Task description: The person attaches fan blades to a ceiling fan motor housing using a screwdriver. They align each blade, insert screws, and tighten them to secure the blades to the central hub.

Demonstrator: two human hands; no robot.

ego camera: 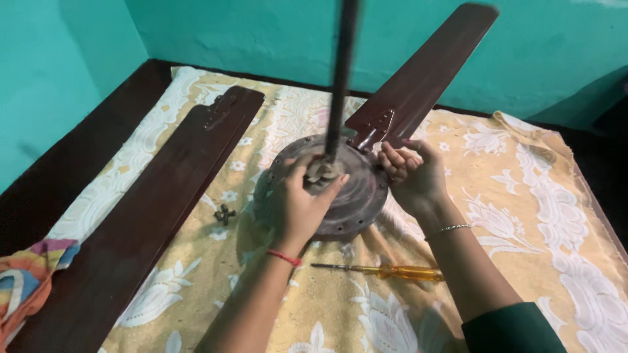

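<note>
A round brown ceiling fan motor point(350, 206) lies on a yellow flowered cloth point(523, 196), with a dark rod point(341, 78) rising from its middle. My left hand point(301, 199) grips the motor's hub at the foot of the rod. At the motor's right edge my right hand point(411, 175) has its fingers pinched together where a dark brown blade point(425, 72) joins by its metal bracket point(373, 129). Whether something small sits in those fingers is hidden.
Two loose brown blades point(157, 209) lie stacked on the left of the cloth. A few small screws point(224, 214) rest beside them. A yellow-handled screwdriver point(386, 270) lies between my forearms. A striped cloth point(26, 274) sits at the lower left. Teal walls close the back.
</note>
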